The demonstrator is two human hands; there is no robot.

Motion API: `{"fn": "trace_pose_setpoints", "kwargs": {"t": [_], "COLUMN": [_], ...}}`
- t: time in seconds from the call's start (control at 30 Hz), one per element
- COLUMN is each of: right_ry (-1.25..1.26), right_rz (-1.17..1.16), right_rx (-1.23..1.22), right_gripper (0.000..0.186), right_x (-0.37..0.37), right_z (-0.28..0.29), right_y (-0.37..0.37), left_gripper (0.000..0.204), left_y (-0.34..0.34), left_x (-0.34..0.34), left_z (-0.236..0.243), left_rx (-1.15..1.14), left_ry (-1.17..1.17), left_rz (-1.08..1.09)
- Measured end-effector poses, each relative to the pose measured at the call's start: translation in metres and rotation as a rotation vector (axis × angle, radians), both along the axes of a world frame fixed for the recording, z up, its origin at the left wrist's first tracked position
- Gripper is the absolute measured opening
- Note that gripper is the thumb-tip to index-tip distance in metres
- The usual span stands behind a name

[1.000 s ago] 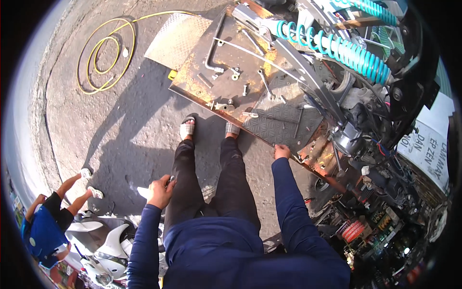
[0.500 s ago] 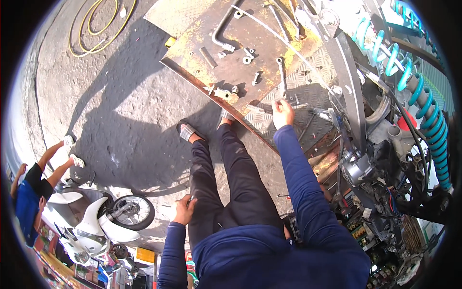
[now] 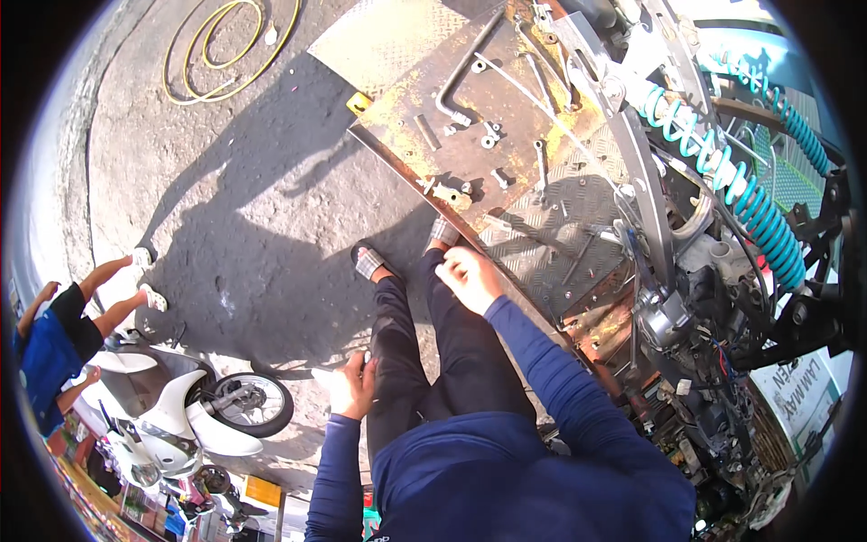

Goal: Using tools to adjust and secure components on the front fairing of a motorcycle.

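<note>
My left hand [image 3: 350, 387] is beside my left thigh, its fingers closed around a small greyish piece too little to name. In front of my right leg is my right hand [image 3: 470, 278], its fingers curled together; whatever they hold, if anything, is hidden. Just beyond it lies the rusty metal platform [image 3: 479, 163]. Near its edge rests a dirty metal fitting [image 3: 452, 195], with a bolt [image 3: 501, 179] and a wrench [image 3: 541, 164] to the right. Farther back are a bent lever bar [image 3: 465, 72], a short rod [image 3: 427, 133] and several nuts and washers.
At right stands a stripped motorcycle frame with teal coil springs [image 3: 768, 230] and an engine [image 3: 666, 318]. A white motorbike [image 3: 185, 397] is at lower left, beside another person in blue [image 3: 45, 361]. A yellow hose [image 3: 212, 65] is coiled on the ground.
My right hand has drawn back from above the platform, toward my legs and leftward. My left hand stays beside my thigh, slightly turned. The whole view has shifted a little.
</note>
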State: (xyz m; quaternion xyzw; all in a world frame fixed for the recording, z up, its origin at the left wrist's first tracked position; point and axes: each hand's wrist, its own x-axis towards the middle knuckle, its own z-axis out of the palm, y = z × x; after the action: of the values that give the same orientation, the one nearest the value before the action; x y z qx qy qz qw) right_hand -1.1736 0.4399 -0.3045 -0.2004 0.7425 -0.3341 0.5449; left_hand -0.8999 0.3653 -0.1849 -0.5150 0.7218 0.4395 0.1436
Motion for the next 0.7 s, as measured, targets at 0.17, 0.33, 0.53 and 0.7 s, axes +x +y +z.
{"fn": "trace_pose_setpoints", "kwargs": {"t": [0.17, 0.33, 0.53, 0.7], "right_ry": [-0.297, -0.386, -0.02, -0.005], "right_rz": [0.454, 0.377, 0.566, 0.798], "right_rx": [-0.338, -0.294, -0.716, -0.837], "right_gripper": [0.032, 0.027, 0.02, 0.018], "right_x": [0.112, 0.16, 0.245, 0.323], "right_z": [0.135, 0.222, 0.282, 0.309], "right_y": [-0.002, -0.039, -0.107, -0.168], "left_gripper": [0.026, 0.023, 0.027, 0.033], "left_y": [-0.05, -0.073, -0.112, -0.145], "left_x": [-0.03, 0.036, 0.149, 0.261], "left_z": [0.078, 0.126, 0.191, 0.217], "left_rx": [0.472, 0.413, 0.254, 0.117], "left_ry": [0.545, 0.809, 1.094, 1.271], "left_rz": [0.729, 0.903, 0.844, 0.814]}}
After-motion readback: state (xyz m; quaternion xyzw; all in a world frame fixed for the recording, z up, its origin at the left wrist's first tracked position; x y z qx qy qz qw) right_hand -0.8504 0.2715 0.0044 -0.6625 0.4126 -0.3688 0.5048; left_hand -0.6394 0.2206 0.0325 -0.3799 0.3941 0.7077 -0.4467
